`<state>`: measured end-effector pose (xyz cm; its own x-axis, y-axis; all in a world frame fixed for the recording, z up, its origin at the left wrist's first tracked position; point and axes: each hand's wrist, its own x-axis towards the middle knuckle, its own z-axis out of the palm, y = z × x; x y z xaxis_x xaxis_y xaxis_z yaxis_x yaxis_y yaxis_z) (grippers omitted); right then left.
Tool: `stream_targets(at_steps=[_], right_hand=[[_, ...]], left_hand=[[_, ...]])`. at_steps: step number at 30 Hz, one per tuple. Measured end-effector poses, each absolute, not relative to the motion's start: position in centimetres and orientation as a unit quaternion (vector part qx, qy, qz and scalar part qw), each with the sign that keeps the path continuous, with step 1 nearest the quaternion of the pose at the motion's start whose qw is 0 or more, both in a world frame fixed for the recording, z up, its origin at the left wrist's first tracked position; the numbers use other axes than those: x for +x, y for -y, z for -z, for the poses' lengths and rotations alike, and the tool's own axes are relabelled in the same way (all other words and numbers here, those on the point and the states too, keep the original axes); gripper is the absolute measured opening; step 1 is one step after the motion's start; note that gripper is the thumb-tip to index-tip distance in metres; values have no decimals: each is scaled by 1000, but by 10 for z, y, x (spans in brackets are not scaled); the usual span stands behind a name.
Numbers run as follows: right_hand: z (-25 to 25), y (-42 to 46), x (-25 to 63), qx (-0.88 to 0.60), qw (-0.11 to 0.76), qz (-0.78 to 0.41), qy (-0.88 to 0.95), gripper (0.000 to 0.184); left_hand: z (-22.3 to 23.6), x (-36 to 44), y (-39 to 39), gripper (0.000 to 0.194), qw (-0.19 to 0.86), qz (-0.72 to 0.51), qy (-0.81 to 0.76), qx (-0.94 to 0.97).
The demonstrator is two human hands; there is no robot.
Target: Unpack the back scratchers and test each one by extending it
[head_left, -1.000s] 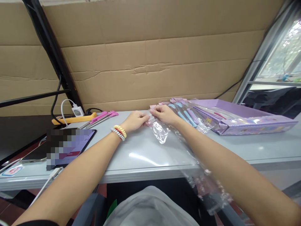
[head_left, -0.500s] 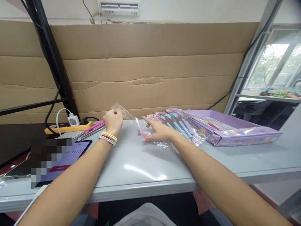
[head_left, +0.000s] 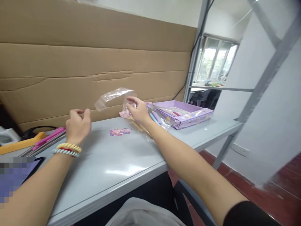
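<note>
My left hand (head_left: 78,125) is raised over the table, fingers half curled and the thumb apart from them. It shows nothing in its grip. My right hand (head_left: 139,111) has a clear plastic bag (head_left: 115,94) between thumb and fingers; the bag's free end sticks out to the left in the air. Small pink and purple printed cards (head_left: 119,131) lie on the table between my hands. Beneath and beside my right hand are clear-wrapped pens, among them a light blue pen (head_left: 154,118) and yellow ones, partly hidden by the hand.
A purple open box (head_left: 195,121) stands to the right on the white table (head_left: 94,175). At left lie pink and metal tools (head_left: 49,138), a yellow power strip (head_left: 21,144) and a tablet (head_left: 33,172). A cardboard panel (head_left: 94,59) walls the back.
The view has swung right. My left hand has come away from the plastic bag, which now hangs from my right hand. The printed cards now show uncovered on the table.
</note>
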<state>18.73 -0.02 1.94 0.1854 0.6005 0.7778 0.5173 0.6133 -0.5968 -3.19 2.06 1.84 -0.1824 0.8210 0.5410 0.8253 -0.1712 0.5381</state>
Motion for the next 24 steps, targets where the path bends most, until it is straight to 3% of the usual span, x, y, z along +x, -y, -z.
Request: stream_targets(at_steps=[5,11,15,18,21,24], right_hand=[[-29,-13,227,-473,757,-38,449,33],[-36,-16,263,-434,846,-213,226,37],[-37,-15,269,-400,860,-264,176,34],[-38,-14,271,-408,856,-257,184,43],[-37,-14,274,-453,841,-223,196,55],[-33,-17,279,-536,790,-183,236,53]], left_hand=[[-18,-21,-11,47,-2,359,644,-676],[-17,-14,-10,40,-2,312,641,-701],[-16,-15,-10,38,0,297,644,-705],[-16,-16,-11,38,4,286,642,-711],[-16,-16,-12,38,8,277,643,-714],[-16,-16,-12,38,10,266,643,-718]])
